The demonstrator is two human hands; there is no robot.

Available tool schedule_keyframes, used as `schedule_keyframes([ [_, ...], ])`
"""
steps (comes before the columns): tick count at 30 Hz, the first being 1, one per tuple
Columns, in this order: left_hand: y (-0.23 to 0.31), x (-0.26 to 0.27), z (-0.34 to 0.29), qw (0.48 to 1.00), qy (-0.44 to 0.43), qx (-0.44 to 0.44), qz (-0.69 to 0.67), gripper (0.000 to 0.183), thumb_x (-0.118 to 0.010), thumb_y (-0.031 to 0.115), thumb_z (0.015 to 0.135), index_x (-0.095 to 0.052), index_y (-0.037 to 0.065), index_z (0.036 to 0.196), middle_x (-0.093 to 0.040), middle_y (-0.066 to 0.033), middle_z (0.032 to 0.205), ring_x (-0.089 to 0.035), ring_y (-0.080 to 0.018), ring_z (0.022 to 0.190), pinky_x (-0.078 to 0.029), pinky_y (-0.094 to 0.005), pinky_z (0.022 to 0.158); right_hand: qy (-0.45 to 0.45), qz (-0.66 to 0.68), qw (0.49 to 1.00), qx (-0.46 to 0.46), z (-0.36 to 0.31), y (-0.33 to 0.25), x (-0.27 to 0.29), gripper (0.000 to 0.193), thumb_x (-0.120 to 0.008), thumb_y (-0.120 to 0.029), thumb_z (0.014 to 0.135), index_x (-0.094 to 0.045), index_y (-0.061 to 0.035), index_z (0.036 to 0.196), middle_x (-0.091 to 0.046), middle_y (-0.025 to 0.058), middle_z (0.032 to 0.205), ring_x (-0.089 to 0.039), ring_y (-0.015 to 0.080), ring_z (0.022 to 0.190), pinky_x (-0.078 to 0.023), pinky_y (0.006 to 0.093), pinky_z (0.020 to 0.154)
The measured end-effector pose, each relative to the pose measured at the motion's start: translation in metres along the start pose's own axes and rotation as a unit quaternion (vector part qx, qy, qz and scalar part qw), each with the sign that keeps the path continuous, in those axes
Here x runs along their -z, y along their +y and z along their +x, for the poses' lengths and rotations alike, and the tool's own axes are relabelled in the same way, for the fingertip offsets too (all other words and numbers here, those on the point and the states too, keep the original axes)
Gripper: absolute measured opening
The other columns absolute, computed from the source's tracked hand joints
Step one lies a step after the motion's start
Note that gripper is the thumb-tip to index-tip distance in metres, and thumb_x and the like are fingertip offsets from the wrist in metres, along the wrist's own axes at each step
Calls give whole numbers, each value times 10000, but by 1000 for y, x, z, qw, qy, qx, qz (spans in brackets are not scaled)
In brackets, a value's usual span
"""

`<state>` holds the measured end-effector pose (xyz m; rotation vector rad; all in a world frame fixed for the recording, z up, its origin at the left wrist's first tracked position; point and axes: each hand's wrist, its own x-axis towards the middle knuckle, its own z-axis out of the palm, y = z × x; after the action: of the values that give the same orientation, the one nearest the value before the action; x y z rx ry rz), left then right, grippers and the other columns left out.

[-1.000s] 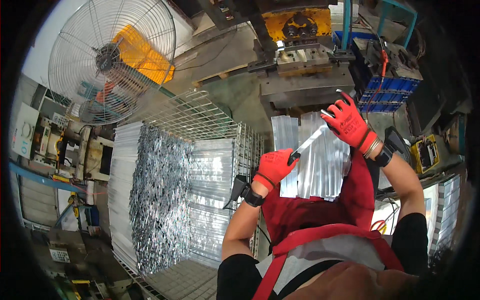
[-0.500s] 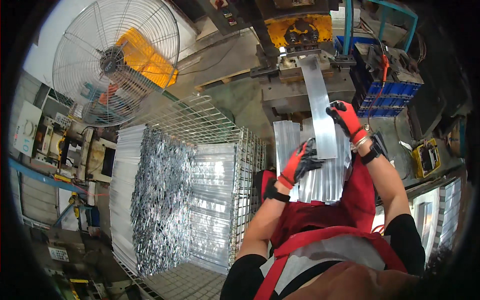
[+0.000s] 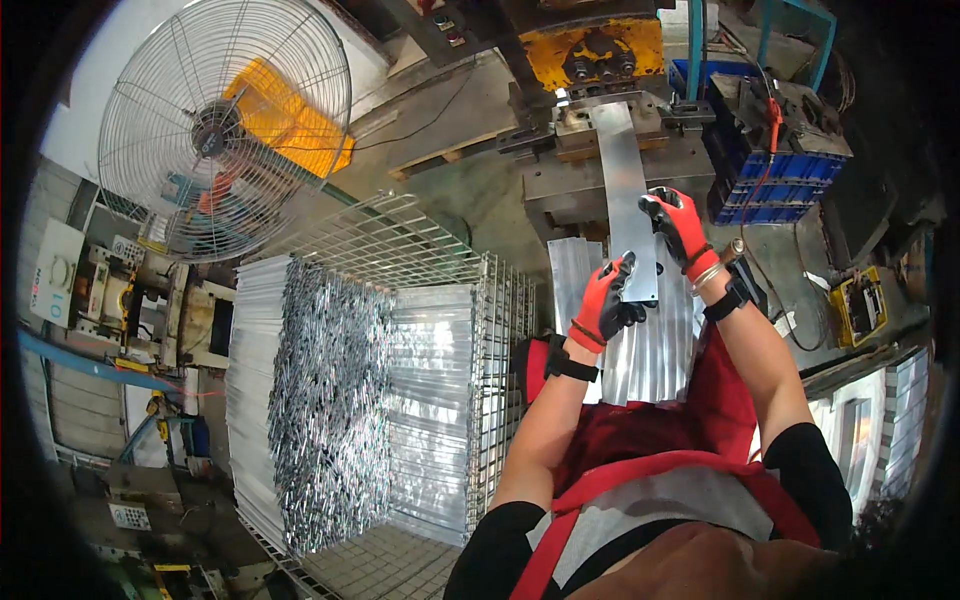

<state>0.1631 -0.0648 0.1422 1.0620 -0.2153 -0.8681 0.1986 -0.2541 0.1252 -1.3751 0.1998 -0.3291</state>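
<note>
A long flat metal strip (image 3: 624,190) reaches from my hands to the press die (image 3: 612,125), its far end lying on the die. My left hand (image 3: 608,300), in a red and black glove, grips the strip's near end at its left edge, fingers curled beneath. My right hand (image 3: 680,225), gloved alike, is closed at the strip's right edge, farther up; its fingertips partly hide the contact. Below the strip, a stack of similar metal strips (image 3: 650,365) lies over my lap, with more strips (image 3: 575,275) to the left.
At left stands a wire mesh cage (image 3: 500,370) packed with metal strips (image 3: 430,370). A large caged fan (image 3: 215,130) is behind it. Blue crates (image 3: 770,190) stand right of the press (image 3: 560,185), and a yellow bin (image 3: 860,310) sits farther right.
The strip's near end has moved slightly away from me and left. My left hand has risen from beside the strip to grip its near edge. My right hand has shifted slightly left.
</note>
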Motion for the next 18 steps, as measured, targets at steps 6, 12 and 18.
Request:
schedule_keyframes([
  [6,-19,-8,10,992,58,-34,-106,347,-497,392,941,-573,55,962,-639,-91,746,-601,-170,461,-413,-228,352,-8,-42,999,25,11,11,-8,196,-630,-227,863,-568,-63,774,-476,-79,691,-410,28,638,-371,223,561],
  [12,-27,5,36,996,68,-13,-64,337,-487,375,941,-554,50,999,-628,-99,754,-639,-209,535,-484,-267,388,-27,13,999,-13,26,13,-9,203,-645,-261,830,-557,-112,723,-456,-90,686,-379,35,618,-330,226,557],
  [18,-32,10,41,994,45,-14,-94,318,-468,358,948,-552,58,1015,-628,-96,752,-648,-217,562,-522,-293,423,10,13,1000,16,30,21,-7,196,-661,-228,808,-583,-94,687,-475,-92,662,-396,37,620,-328,236,547],
])
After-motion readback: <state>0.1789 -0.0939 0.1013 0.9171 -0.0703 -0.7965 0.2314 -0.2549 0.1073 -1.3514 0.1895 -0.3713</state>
